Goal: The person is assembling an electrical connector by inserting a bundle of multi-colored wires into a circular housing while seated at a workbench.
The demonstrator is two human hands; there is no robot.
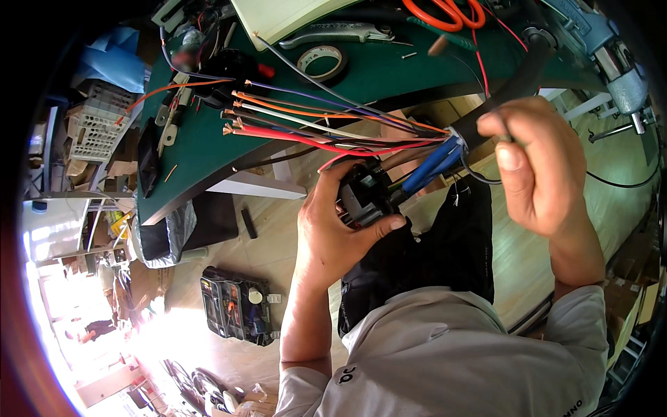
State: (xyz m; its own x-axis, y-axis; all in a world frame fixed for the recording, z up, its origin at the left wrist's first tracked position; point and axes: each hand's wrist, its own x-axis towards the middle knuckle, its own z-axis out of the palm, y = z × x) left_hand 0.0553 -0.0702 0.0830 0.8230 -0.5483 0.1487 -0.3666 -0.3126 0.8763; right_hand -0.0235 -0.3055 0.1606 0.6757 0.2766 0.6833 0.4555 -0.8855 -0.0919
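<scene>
A black plastic connector [367, 189] sits in my left hand [326, 226], gripped between the thumb and fingers. Thick blue wires [434, 167] run from the connector up to the end of a black sheathed cable [511, 87]. Out of that same end, a fan of thin wires [333, 128] in red, orange, white, brown and purple spreads leftward, with bare copper tips. My right hand [542, 167] is beside the cable end, thumb and forefinger pinched on a thin dark wire [505, 131]. A grey wire loop [479, 177] passes behind that hand.
On the green table [229, 149] lie a roll of tape [322, 64], a utility knife [337, 33], orange-handled scissors [448, 14] and a screwdriver [439, 46]. A vise-like metal tool [615, 69] stands at the right. An open toolbox [237, 306] rests on the floor.
</scene>
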